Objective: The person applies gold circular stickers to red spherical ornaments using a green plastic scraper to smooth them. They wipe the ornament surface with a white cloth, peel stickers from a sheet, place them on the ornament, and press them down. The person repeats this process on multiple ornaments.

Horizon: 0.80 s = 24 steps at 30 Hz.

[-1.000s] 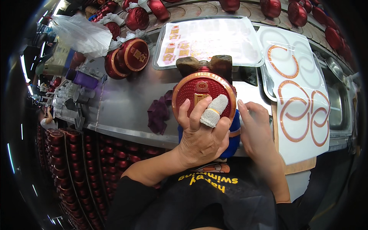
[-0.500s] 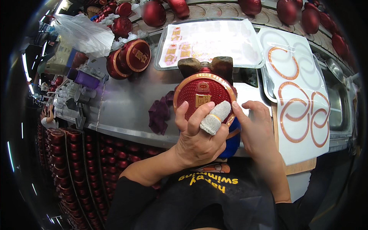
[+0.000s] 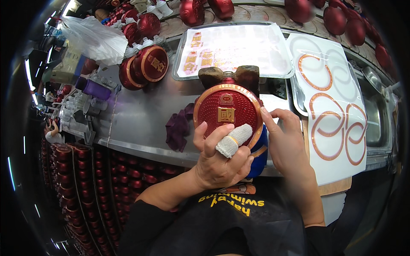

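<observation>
A round, flat red bottle with a studded face, a raised gold emblem and a gold ring strip around its rim leans toward me. Its neck lies between two dark, worn support blocks. My left hand is over the lower face, fingers spread, with a grey knitted sleeve on one finger; that finger rests near the lower right of the face. My right hand is at the bottle's right edge. Its thumb tip touches the ring strip, while the index finger is bent and apart from the thumb.
Behind the bottle lies a tray with a printed decal sheet. A white sheet of orange ring strips lies to the right, near a sink. Left are a purple cloth, two finished bottles and a purple flask. Red bottles line a conveyor.
My left hand has slid a little left and down, drawing the sleeved finger away from the right rim. My right hand barely moved. Red bottles on the conveyor have shifted right.
</observation>
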### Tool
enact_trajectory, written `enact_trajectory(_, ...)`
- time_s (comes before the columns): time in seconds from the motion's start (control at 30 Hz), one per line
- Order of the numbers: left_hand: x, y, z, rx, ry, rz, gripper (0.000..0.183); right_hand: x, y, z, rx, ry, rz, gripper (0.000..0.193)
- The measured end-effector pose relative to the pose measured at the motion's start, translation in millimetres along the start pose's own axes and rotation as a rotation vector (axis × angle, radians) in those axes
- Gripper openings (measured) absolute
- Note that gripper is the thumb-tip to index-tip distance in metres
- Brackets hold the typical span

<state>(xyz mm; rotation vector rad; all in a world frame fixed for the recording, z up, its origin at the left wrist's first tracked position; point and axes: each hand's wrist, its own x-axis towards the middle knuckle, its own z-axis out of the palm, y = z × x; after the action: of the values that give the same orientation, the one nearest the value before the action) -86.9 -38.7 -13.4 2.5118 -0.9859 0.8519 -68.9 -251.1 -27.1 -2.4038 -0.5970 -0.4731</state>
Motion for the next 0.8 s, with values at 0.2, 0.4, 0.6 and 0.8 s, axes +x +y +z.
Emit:
enact_trajectory(0.2,-9.8,-1.5,2.2,-0.022,0.0,-0.047,0.027,3.9,-2.6,-5.5,-0.016,-0.052,-0.001,0.073)
enact_trajectory(0.4,-12.6,3.7,11.4,0.004,0.025,-0.068,0.037,8.9,-0.9,-3.8,0.077,0.004,-0.046,0.074)
enact_trajectory(0.6,-9.8,10.5,16.1,0.051,0.019,-0.146,0.041,4.1,-1.0,-0.3,0.011,0.016,-0.056,0.077)
enact_trajectory(0.8,-15.1,12.4,8.7,0.088,0.076,-0.13,0.023,-11.9,-2.1,4.3,-0.031,0.007,-0.047,0.077)
